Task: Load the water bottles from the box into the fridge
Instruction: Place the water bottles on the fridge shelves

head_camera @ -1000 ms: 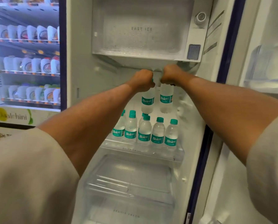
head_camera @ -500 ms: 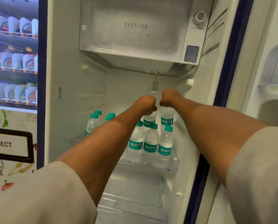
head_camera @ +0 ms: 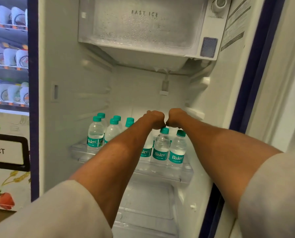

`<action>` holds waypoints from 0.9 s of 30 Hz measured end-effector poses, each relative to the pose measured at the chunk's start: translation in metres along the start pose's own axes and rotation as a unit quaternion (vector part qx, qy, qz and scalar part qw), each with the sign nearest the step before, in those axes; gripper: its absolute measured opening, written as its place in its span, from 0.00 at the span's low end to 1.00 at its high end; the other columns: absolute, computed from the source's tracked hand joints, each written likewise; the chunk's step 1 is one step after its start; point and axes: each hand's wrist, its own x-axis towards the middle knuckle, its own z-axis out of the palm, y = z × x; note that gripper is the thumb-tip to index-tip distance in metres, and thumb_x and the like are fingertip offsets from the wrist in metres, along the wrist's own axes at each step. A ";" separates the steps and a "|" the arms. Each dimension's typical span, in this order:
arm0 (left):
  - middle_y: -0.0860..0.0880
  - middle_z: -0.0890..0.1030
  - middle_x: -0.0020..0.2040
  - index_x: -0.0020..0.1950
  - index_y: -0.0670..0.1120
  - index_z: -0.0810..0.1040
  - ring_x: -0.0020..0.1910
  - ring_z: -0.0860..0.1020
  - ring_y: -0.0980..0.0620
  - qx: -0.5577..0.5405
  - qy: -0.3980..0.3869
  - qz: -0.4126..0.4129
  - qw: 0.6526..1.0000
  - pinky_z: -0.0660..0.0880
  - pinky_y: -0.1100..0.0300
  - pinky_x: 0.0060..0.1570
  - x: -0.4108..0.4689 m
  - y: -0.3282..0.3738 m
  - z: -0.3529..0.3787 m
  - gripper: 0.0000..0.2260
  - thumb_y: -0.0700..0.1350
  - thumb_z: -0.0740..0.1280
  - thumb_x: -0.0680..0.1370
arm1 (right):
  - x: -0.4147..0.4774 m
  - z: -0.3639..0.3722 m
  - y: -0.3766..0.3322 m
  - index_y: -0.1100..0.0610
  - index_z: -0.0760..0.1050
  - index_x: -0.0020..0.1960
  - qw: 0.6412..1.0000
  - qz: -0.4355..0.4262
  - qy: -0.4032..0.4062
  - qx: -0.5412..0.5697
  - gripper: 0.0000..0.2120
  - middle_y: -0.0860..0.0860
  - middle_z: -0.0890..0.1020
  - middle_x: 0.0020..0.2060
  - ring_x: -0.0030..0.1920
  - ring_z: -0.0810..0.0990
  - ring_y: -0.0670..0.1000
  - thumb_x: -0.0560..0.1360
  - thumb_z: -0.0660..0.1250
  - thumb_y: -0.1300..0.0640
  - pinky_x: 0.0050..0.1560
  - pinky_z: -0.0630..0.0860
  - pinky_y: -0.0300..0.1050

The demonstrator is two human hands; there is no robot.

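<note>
Eight bottles (head_camera: 95,133) at least partly seen on the shelf (head_camera: 160,171) at mid-frame, all upright with green caps: five bunched at left, three at right. Middle of the row blocked by both forearms, so no full count possible. One right-side bottle reduced to a strip of label beside the left forearm.

Left hand (head_camera: 154,120) and right hand (head_camera: 176,117) stretched deep into the fridge (head_camera: 66,66), side by side at centre frame, knuckles nearly touching, just above the caps of the right group. Fingers (head_camera: 160,124) of both curled tight into fists, turned away from the camera. Anything gripped inside hidden; cannot tell whether a bottle is held in either.

Box nowhere in frame.

Grey sleeves (head_camera: 57,212) filling both lower corners, cutting off the fridge's bottom. Clear drawer (head_camera: 143,203) below the shelf only half seen between the arms.

Frosted freezer box (head_camera: 143,31) across the top, marked "FAST ICE", its upper edge cropped. Tall open gap between its underside and the caps. Bare shelf front at left, ahead of the left group. Fridge walls close on both sides of the shelf.

Vending machine (head_camera: 7,57) at upper left, cut by the frame edge, packets blurred. Door (head_camera: 289,83) at right, washed out.
</note>
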 end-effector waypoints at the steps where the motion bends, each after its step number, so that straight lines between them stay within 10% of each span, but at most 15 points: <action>1: 0.44 0.79 0.55 0.58 0.42 0.76 0.56 0.76 0.45 0.002 -0.006 -0.003 1.000 0.69 0.53 0.60 0.000 -0.001 0.001 0.15 0.52 0.62 0.80 | 0.001 0.003 -0.001 0.62 0.74 0.59 1.000 -0.002 -0.003 -0.002 0.16 0.57 0.79 0.54 0.48 0.77 0.54 0.76 0.68 0.53 0.51 0.74 0.43; 27: 0.43 0.80 0.54 0.59 0.41 0.76 0.46 0.73 0.50 -0.007 0.024 0.019 1.000 0.73 0.56 0.54 0.000 -0.005 0.006 0.15 0.51 0.62 0.81 | 0.005 0.023 0.007 0.62 0.74 0.58 0.998 0.010 -0.017 0.059 0.17 0.54 0.75 0.45 0.45 0.74 0.51 0.75 0.69 0.51 0.49 0.73 0.41</action>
